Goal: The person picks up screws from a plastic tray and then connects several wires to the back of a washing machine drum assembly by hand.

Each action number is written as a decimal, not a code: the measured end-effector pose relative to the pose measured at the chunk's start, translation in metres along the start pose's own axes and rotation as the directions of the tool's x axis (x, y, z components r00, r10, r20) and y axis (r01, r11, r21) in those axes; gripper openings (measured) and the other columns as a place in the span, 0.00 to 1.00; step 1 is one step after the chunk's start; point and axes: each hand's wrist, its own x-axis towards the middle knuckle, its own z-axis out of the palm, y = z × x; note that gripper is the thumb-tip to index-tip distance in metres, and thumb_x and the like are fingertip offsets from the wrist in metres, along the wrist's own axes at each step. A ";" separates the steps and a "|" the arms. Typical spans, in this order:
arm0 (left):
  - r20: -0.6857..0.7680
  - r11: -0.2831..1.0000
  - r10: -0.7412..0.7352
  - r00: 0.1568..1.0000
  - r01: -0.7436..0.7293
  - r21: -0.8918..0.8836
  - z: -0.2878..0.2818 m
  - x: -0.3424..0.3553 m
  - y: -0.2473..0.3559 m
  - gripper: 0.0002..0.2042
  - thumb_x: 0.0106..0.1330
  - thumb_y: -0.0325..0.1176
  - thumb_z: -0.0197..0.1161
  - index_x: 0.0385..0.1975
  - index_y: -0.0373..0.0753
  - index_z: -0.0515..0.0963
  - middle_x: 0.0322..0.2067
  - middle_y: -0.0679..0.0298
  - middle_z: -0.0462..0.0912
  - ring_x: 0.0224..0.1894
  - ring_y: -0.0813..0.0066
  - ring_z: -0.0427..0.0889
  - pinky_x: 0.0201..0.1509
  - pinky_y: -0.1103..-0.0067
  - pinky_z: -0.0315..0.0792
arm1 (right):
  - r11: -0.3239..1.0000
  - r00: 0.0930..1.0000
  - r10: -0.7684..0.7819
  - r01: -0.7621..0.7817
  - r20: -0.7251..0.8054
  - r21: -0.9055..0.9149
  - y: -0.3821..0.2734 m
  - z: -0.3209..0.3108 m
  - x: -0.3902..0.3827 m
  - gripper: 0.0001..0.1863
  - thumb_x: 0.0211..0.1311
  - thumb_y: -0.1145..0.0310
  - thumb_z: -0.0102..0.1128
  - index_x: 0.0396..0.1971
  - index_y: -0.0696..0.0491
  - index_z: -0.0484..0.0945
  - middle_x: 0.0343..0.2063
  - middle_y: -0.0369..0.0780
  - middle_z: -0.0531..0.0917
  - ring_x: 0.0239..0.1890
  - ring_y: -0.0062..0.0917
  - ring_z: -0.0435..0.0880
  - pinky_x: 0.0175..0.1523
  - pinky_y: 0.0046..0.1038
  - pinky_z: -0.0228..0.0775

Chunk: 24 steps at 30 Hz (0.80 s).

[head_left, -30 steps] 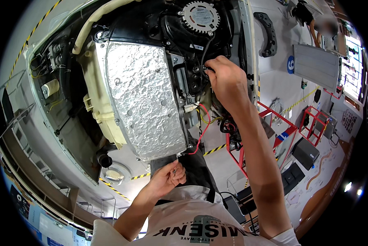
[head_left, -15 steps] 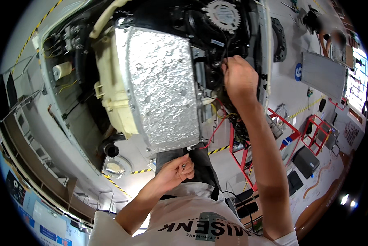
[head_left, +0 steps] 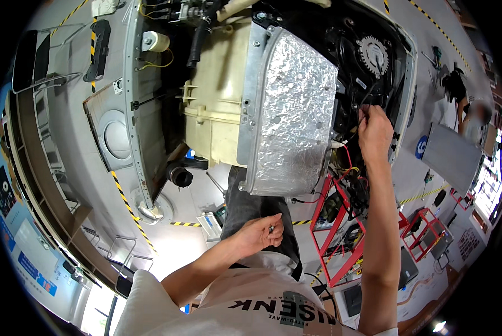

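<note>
My left hand (head_left: 265, 234) is low in the middle, below the foil panel, its fingers curled round a small metal piece (head_left: 271, 229). My right hand (head_left: 374, 131) has its fingers pinched by a thin black cable (head_left: 372, 92) at the black housing (head_left: 351, 73); what exactly they grip is hidden. Just left of that hand is the foil-covered panel (head_left: 293, 117), fixed beside a cream plastic casing (head_left: 211, 134). A round silver disc (head_left: 374, 56) sits above my right hand. Red and yellow wires (head_left: 349, 158) run below it.
An open metal frame (head_left: 136, 106) borders the unit. Red stands (head_left: 335, 263) are below and right. A person (head_left: 458, 103) is at upper right near a grey cabinet (head_left: 449, 148). A curved black part (head_left: 97, 53) lies at upper left, and yellow-black tape (head_left: 125, 196) marks the floor.
The view has swung, so the unit sits further right and shows more of the left side. My right hand remains at the black housing; my left hand stays low with its fingers curled.
</note>
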 end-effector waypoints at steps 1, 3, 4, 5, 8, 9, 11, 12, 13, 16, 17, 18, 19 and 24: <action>0.003 1.000 0.002 1.000 -0.002 -0.014 -0.002 -0.001 -0.001 0.18 0.74 0.43 0.41 0.22 0.41 0.65 0.20 0.69 0.64 0.27 0.72 0.66 0.38 0.77 0.64 | 1.000 1.000 -0.016 0.016 -0.017 0.007 -0.001 0.000 0.000 0.05 0.55 0.77 0.55 0.31 0.59 0.77 0.28 0.47 0.77 0.33 0.43 0.77 0.38 0.37 0.68; 0.007 0.999 0.009 1.000 -0.009 -0.034 -0.006 -0.003 -0.002 0.18 0.74 0.43 0.41 0.23 0.41 0.65 0.21 0.68 0.64 0.27 0.72 0.66 0.38 0.77 0.64 | 0.999 0.999 -0.020 0.021 -0.027 0.027 -0.002 0.000 0.000 0.05 0.55 0.77 0.55 0.31 0.60 0.77 0.28 0.47 0.77 0.33 0.44 0.77 0.38 0.37 0.68; 0.011 0.999 0.006 1.000 -0.006 -0.039 -0.007 -0.004 -0.003 0.18 0.74 0.43 0.41 0.22 0.41 0.65 0.21 0.68 0.64 0.27 0.72 0.66 0.38 0.77 0.64 | 0.999 0.999 -0.028 0.028 -0.033 0.021 -0.003 0.001 0.000 0.05 0.55 0.77 0.55 0.31 0.60 0.77 0.28 0.47 0.77 0.33 0.45 0.77 0.38 0.37 0.68; 0.009 0.999 0.010 1.000 -0.010 -0.037 -0.009 -0.004 -0.004 0.18 0.74 0.43 0.41 0.22 0.41 0.65 0.21 0.68 0.64 0.27 0.72 0.66 0.38 0.77 0.64 | 0.999 0.999 -0.034 0.034 -0.038 0.014 -0.003 0.002 0.000 0.05 0.55 0.77 0.55 0.31 0.60 0.77 0.28 0.47 0.77 0.33 0.45 0.77 0.38 0.37 0.68; 0.009 0.999 0.010 1.000 -0.010 -0.040 -0.011 -0.007 -0.006 0.18 0.74 0.43 0.41 0.22 0.41 0.64 0.20 0.68 0.64 0.27 0.73 0.66 0.38 0.77 0.64 | 1.000 0.999 0.006 -0.006 -0.050 -0.006 -0.003 0.007 -0.001 0.05 0.55 0.77 0.55 0.31 0.60 0.76 0.28 0.48 0.77 0.33 0.46 0.77 0.38 0.37 0.68; 0.012 0.999 0.012 1.000 -0.012 -0.041 -0.012 -0.007 -0.006 0.18 0.74 0.43 0.41 0.22 0.40 0.64 0.20 0.68 0.64 0.27 0.73 0.66 0.38 0.77 0.64 | 1.000 0.998 0.015 -0.016 -0.065 -0.015 -0.003 0.009 -0.001 0.05 0.55 0.77 0.55 0.32 0.60 0.76 0.28 0.48 0.76 0.33 0.45 0.77 0.38 0.37 0.68; 0.023 0.999 0.019 1.000 -0.018 -0.039 -0.013 -0.008 -0.005 0.19 0.74 0.43 0.40 0.21 0.40 0.64 0.20 0.68 0.63 0.27 0.73 0.65 0.38 0.77 0.63 | 1.000 0.994 0.008 -0.010 -0.107 -0.017 -0.002 0.012 -0.002 0.04 0.55 0.77 0.55 0.30 0.61 0.76 0.27 0.49 0.76 0.32 0.46 0.76 0.37 0.38 0.67; 0.016 0.999 0.018 1.000 -0.017 -0.042 -0.013 -0.009 -0.005 0.19 0.74 0.43 0.40 0.21 0.40 0.64 0.20 0.68 0.63 0.26 0.72 0.65 0.38 0.77 0.63 | 1.000 0.995 0.003 -0.005 -0.100 -0.023 -0.001 0.013 -0.002 0.04 0.55 0.77 0.56 0.29 0.61 0.75 0.27 0.49 0.75 0.32 0.46 0.76 0.37 0.39 0.67; 0.007 0.999 0.017 1.000 -0.017 -0.045 -0.013 -0.009 -0.005 0.19 0.74 0.43 0.40 0.21 0.40 0.63 0.20 0.68 0.63 0.26 0.72 0.64 0.38 0.77 0.63 | 1.000 0.996 -0.003 0.000 -0.092 -0.028 0.000 0.013 -0.002 0.03 0.55 0.77 0.56 0.29 0.61 0.75 0.26 0.49 0.75 0.31 0.46 0.76 0.36 0.39 0.67; 0.009 0.999 0.022 1.000 -0.022 -0.046 -0.013 -0.010 -0.005 0.19 0.74 0.43 0.40 0.21 0.40 0.63 0.19 0.68 0.62 0.26 0.72 0.64 0.37 0.77 0.62 | 1.000 0.997 -0.030 0.029 -0.075 -0.008 0.002 0.013 -0.001 0.03 0.55 0.76 0.56 0.27 0.61 0.74 0.25 0.49 0.74 0.30 0.46 0.75 0.35 0.40 0.66; 0.025 0.998 0.041 0.999 -0.040 -0.043 -0.013 -0.009 -0.005 0.19 0.74 0.43 0.40 0.21 0.40 0.63 0.19 0.68 0.62 0.26 0.72 0.64 0.37 0.77 0.62 | 0.999 0.997 -0.035 0.035 -0.072 -0.013 0.002 0.013 -0.001 0.03 0.55 0.77 0.56 0.27 0.61 0.74 0.25 0.49 0.74 0.30 0.46 0.75 0.36 0.40 0.66; 0.008 0.999 0.025 1.000 -0.025 -0.040 -0.013 -0.009 -0.005 0.19 0.74 0.43 0.40 0.21 0.40 0.63 0.19 0.68 0.62 0.26 0.72 0.64 0.37 0.77 0.62 | 0.999 0.997 -0.040 0.039 -0.069 -0.018 0.003 0.012 -0.001 0.03 0.54 0.77 0.56 0.28 0.61 0.74 0.25 0.49 0.74 0.31 0.46 0.75 0.36 0.40 0.66; 0.001 0.999 0.025 1.000 -0.025 -0.035 -0.012 -0.009 -0.005 0.19 0.74 0.43 0.39 0.21 0.40 0.63 0.19 0.68 0.61 0.26 0.72 0.64 0.37 0.77 0.62 | 0.999 0.997 -0.038 0.037 -0.062 -0.017 0.003 0.012 -0.001 0.03 0.54 0.77 0.56 0.28 0.61 0.74 0.26 0.48 0.74 0.31 0.45 0.75 0.36 0.39 0.66; -0.022 0.998 0.007 1.000 -0.009 -0.063 -0.010 -0.012 -0.003 0.17 0.73 0.43 0.43 0.21 0.42 0.63 0.19 0.69 0.62 0.26 0.72 0.64 0.37 0.77 0.63 | 0.996 0.991 -0.090 0.091 -0.102 0.005 0.005 0.009 -0.002 0.05 0.54 0.78 0.55 0.32 0.60 0.75 0.28 0.47 0.76 0.32 0.45 0.77 0.37 0.38 0.68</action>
